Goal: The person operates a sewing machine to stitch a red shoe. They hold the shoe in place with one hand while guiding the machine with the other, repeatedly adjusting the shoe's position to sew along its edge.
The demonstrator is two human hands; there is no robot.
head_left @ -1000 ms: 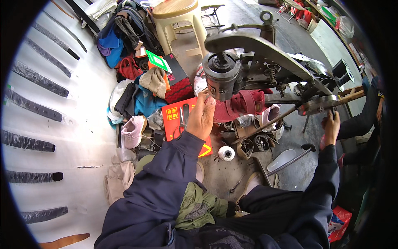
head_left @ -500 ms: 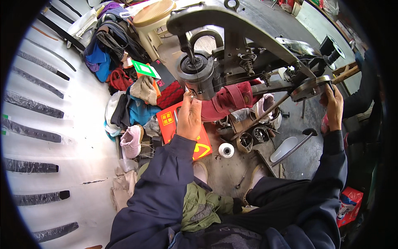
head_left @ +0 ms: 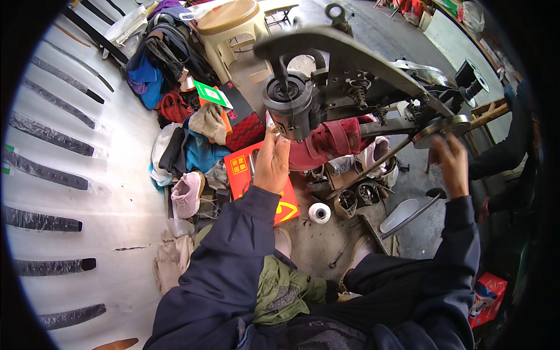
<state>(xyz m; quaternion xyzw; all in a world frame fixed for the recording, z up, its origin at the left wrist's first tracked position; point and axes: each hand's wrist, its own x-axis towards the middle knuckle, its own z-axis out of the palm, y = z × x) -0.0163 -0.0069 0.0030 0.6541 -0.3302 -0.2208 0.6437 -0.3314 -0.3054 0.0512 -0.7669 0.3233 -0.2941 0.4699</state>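
Note:
A dark metal shoe-patching sewing machine (head_left: 350,73) stands in front of me, its cylindrical head hanging at the left end of the arm. A red shoe with straps (head_left: 329,143) is fitted over the machine's narrow lower arm, its left end under the head. My left hand (head_left: 273,162) is closed on that end of the shoe, thumb up beside the head; some fingers are hidden. My right hand (head_left: 452,163), slightly blurred, has its curled fingers at the near rim of the metal handwheel (head_left: 446,127) at the machine's right end.
Below the machine are a white thread spool (head_left: 319,213), cups of small parts (head_left: 367,191) and a light insole (head_left: 399,216). A pink shoe (head_left: 188,194), a red box (head_left: 239,169) and piled bags (head_left: 169,55) lie left. A beige stool (head_left: 228,20) stands behind; a black thread reel (head_left: 469,81) sits right.
My right hand has swung left and toward me along the handwheel's rim. My left hand stays on the red shoe. The whole view has shifted slightly.

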